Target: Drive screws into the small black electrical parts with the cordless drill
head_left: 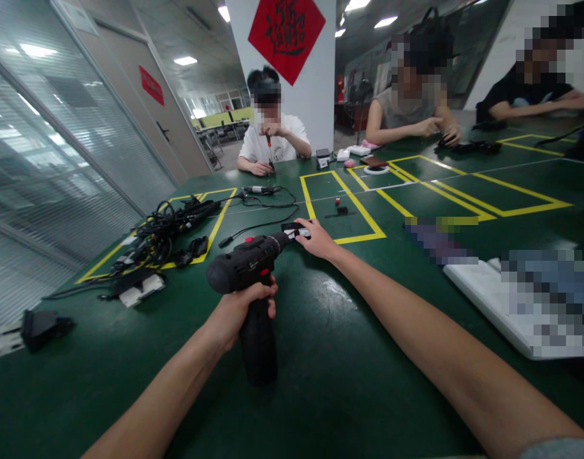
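1. Drill: mid-handle hidden inside my left hand, which is wrapped around it; bit tip covered by my right hand.
2. Small black-and-white part, one o'clock from the drill: half under my right hand; pinched or merely touched, I cannot tell.
3. My forearms: cut off by the bottom edge.
4. White slab, three o'clock: far end lost under a blurred patch.
5. Tiny red piece, twelve o'clock: too small to name.
6. Cable heap, ten o'clock: separate pieces indistinguishable.
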Demonstrator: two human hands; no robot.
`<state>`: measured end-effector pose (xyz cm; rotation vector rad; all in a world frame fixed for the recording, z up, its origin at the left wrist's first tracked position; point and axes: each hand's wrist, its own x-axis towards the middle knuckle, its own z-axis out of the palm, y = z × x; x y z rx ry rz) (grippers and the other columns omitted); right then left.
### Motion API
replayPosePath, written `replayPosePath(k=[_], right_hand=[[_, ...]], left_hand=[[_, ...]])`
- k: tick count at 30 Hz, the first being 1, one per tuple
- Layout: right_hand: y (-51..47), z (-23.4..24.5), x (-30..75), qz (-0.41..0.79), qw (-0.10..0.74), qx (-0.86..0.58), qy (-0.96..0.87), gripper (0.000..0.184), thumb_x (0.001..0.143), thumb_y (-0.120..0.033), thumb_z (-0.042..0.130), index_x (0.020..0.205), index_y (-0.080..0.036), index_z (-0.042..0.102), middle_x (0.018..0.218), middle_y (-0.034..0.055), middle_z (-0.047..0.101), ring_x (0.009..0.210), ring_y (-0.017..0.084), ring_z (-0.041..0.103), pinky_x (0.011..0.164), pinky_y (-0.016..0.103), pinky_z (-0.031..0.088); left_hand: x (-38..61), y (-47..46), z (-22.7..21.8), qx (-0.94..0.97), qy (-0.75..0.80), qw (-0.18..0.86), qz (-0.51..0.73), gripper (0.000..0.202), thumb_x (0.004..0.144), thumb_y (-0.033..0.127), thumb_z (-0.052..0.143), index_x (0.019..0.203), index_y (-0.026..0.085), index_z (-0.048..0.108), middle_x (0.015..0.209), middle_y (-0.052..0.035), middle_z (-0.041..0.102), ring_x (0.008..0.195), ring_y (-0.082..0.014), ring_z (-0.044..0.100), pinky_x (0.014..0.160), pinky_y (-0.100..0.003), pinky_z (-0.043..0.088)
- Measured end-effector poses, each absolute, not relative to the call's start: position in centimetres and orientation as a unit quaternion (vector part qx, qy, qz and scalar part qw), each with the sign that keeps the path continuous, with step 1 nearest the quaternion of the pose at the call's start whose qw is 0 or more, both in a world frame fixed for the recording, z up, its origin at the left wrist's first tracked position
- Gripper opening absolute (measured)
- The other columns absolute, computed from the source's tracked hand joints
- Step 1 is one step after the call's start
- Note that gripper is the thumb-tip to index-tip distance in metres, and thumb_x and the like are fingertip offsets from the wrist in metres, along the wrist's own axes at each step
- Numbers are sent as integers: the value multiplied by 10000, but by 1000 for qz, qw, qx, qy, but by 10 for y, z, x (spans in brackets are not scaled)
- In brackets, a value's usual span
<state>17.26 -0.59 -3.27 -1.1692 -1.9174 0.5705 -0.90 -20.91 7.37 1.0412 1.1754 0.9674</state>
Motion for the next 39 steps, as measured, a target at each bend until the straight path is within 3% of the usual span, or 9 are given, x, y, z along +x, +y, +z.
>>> replayPosePath(k=[39], right_hand=[[-9,-29,173,229,406,-460,-756,506,840,-256,592,1342,-237,531,1257,99,484,1157,232,551,1060,396,416]], left_hand=[[-8,-210,75,437,511,610,419,205,696,207,640,885,141,593,763,3,586,516,-93,554,536,-249,451]])
